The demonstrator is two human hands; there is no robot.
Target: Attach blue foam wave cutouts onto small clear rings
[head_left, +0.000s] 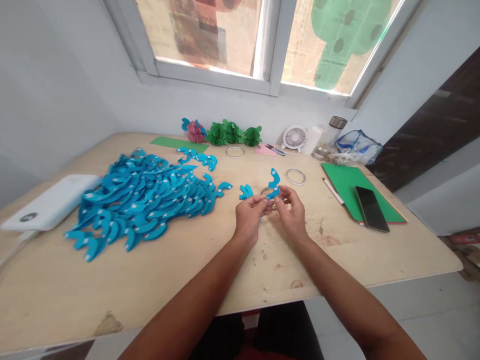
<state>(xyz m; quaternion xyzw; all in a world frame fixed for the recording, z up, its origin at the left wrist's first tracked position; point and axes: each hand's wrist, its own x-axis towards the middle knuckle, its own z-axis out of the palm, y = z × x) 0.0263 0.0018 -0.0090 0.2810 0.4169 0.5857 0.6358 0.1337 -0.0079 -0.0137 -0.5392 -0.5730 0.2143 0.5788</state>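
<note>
Near the middle of the table, my two hands meet around a blue curved cut-out with small white squares on it. Part of a thin ring shows behind and below the cut-out. My left hand is closed, its fingertips pinching the ring beside the blue piece. The fingers of my right hand are closed on the cut-out's lower end; they partly hide the contact. Just beyond my left hand lies a small folded blue piece. A large heap of similar blue cut-outs spreads to the left.
Two loose rings lie farther back. Green paper ornaments, a pink one and a small fan line the wall. At right, a phone rests on a green sheet. A white power bank sits left.
</note>
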